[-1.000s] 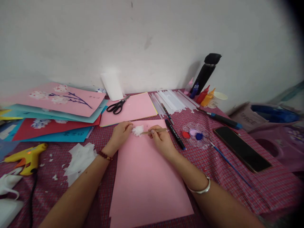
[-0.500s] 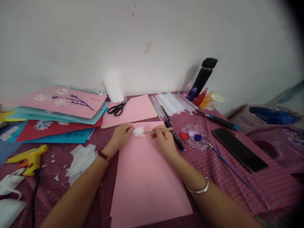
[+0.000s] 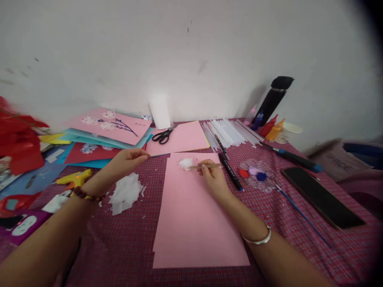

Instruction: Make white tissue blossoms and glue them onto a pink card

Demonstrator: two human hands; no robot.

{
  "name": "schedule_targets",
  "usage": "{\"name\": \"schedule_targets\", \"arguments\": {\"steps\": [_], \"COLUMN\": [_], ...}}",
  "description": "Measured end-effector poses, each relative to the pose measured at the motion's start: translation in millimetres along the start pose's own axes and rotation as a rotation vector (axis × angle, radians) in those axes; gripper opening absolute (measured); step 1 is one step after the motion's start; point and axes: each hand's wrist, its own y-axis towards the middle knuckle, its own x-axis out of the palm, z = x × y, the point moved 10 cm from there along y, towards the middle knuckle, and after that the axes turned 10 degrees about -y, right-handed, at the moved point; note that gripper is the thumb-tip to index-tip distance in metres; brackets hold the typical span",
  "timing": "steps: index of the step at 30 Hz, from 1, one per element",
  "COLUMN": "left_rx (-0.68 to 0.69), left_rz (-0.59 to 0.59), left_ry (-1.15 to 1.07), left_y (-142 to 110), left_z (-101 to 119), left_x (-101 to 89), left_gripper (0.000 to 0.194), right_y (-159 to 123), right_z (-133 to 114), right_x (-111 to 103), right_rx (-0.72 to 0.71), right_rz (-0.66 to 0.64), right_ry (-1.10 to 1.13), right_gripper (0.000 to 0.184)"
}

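We see our right hand (image 3: pixel 214 180) near the frame's centre gripping a stick (image 3: pixel 216 165), its left end at the white tuft (image 3: pixel 186 163) on the pink paper (image 3: pixel 197 215). Our left hand (image 3: pixel 128 162), left of centre, sits apart from that paper, thumb and fingers close together; we cannot quite tell whether it pinches anything. White tissue (image 3: pixel 125 192) lies below it on the counter (image 3: pixel 125 247).

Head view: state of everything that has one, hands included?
Left hand: left of the pink sheet, nothing visible held
Right hand: holding the wooden stick
Wooden stick: one end at the white tuft
Pink sheet: lying flat
Scissors: closed
Glue gun: orange light showing
Phone: screen dark
Palette: red, lilac, dark blue paint inside
Blue paintbrush: lying, tip by palette
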Motion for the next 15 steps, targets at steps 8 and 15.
{"name": "schedule_targets", "arguments": {"steps": [8, 15], "left_rx": [-0.127, -0.071], "left_rz": [-0.064, 0.005], "left_ry": [0.066, 0.164], "left_y": [-71, -112], "left_z": [-75, -111], "left_x": [-24.8, -41.4], "left_gripper": [0.039, 0.037], "right_y": [-1, -6], "right_z": [1, -19], "right_x": [-5, 10], "right_rx": [0.023, -0.109], "right_rz": [0.049, -0.059], "right_ry": [0.074, -0.031], "right_gripper": [0.019, 0.02]}}
